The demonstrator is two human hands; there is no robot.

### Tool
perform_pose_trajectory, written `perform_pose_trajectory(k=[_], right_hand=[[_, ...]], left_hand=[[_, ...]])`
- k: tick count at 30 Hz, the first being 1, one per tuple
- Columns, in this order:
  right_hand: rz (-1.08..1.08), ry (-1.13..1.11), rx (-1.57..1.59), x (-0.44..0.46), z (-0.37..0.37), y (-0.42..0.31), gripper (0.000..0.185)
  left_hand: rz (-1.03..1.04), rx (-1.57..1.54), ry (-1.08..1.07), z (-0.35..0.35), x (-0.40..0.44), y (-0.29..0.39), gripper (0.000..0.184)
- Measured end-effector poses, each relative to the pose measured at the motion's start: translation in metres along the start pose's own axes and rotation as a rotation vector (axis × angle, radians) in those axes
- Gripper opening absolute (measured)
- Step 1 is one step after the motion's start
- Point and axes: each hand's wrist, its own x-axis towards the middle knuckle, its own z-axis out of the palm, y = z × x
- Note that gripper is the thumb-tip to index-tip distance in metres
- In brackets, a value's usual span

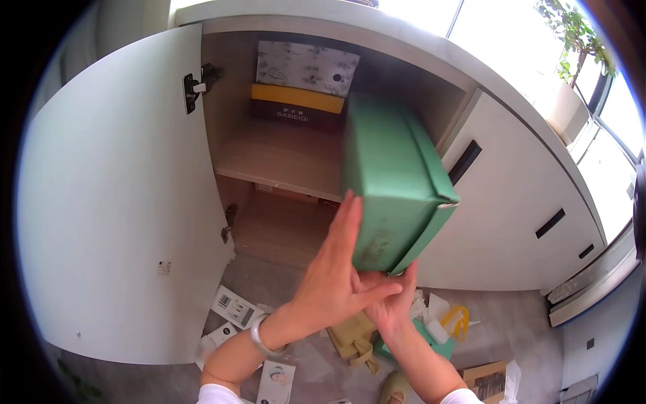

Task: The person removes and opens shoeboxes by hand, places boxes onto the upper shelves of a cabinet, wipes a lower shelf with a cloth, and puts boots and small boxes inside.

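Observation:
A large green shoebox-like box (pixel 397 168) is tilted on end, its far part inside the upper compartment of the cabinet and its near end sticking out in front. My left hand (pixel 330 262), below a bangle on the wrist, presses its fingers against the box's left side near the lower corner. Under the box's near end, my right hand (pixel 390 296) supports it from below, its fingers partly hidden. The two hands overlap just beneath the box. Behind it on the shelf (pixel 282 151), a grey-and-white patterned box (pixel 306 67) rests on a yellow and dark box (pixel 296 108).
The white cabinet door (pixel 114 202) stands open at left. Closed doors (pixel 511 202) are at right, with a potted plant (pixel 572 87) above. White boxes (pixel 276 382), a tan cloth bag (pixel 353 337), a green piece (pixel 431 343) and a brown carton (pixel 484 380) lie on the floor.

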Motion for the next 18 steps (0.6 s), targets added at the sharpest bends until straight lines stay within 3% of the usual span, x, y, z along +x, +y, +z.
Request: perform_pose_trajectory(k=[2, 3, 4, 5, 7, 9, 11, 13, 15, 16, 18], right_hand=[[-0.007, -0.095, 0.059, 0.015, -0.011, -0.004, 0.069], [-0.02, -0.19, 0.113, 0.024, -0.019, -0.007, 0.069], [0.034, -0.145, 0.184, 0.028, -0.026, -0.009, 0.07], [0.035, -0.15, 0.189, 0.035, -0.03, -0.014, 0.07], [0.138, 0.02, 0.039, 0.048, -0.032, -0.028, 0.074], [0.251, -0.077, -0.099, 0.051, -0.046, -0.047, 0.076], [0.413, 0.189, -0.253, 0.032, -0.033, -0.045, 0.073], [0.6, 0.223, -0.498, 0.005, -0.063, -0.062, 0.064], [0.707, 0.381, -0.733, -0.038, -0.088, -0.08, 0.056], [0.719, 0.528, -0.851, -0.064, -0.095, -0.089, 0.051], [0.823, 0.588, -1.049, -0.12, -0.107, -0.124, 0.05]], left_hand=[[-0.041, 0.11, -0.039, 0.011, 0.017, 0.003, 0.121], [-0.025, 0.197, 0.07, 0.019, 0.025, -0.002, 0.119], [-0.005, 0.284, 0.178, 0.025, 0.033, -0.009, 0.117], [-0.002, 0.29, 0.175, 0.027, 0.041, -0.017, 0.117], [0.051, 0.335, 0.26, 0.032, 0.059, -0.034, 0.113], [0.032, 0.312, 0.259, 0.035, 0.082, -0.048, 0.11], [-0.001, 0.38, 0.216, 0.033, 0.116, -0.071, 0.113], [-0.037, 0.446, 0.178, 0.031, 0.153, -0.103, 0.116], [-0.255, 0.715, 0.214, 0.038, 0.18, -0.141, 0.107], [-0.257, 0.711, 0.212, 0.044, 0.18, -0.153, 0.107], [-0.21, 0.718, 0.352, 0.052, 0.177, -0.167, 0.094]])
